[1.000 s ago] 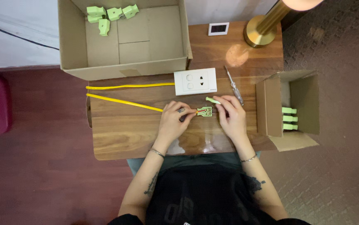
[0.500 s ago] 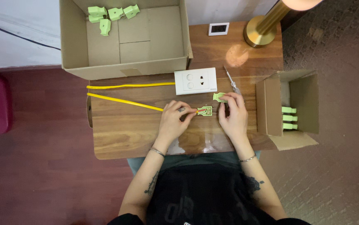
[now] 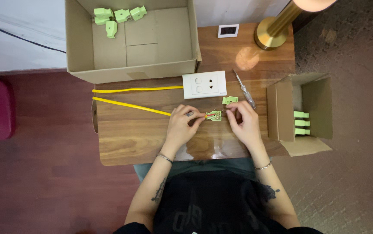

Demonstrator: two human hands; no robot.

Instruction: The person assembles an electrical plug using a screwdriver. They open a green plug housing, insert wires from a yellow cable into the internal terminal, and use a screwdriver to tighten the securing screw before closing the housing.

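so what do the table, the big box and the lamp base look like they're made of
The table looks like wood or wood-look laminate: brown grain streaks, slight sheen. The big box is plain corrugated cardboard, matte tan with folded flaps. The lamp base seems to be polished brass-coloured metal: it shines gold and casts a bright reflection on the tabletop.

Your left hand (image 3: 181, 126) covers the end of the yellow cable (image 3: 130, 105), so you cannot see where it joins the small green plug part (image 3: 214, 115). The tiny bits inside that part are too small to tell. The big cardboard box (image 3: 78, 52) and the brass lamp (image 3: 277, 27) are cut off at the far edge. Your shoulders run off the near edge.
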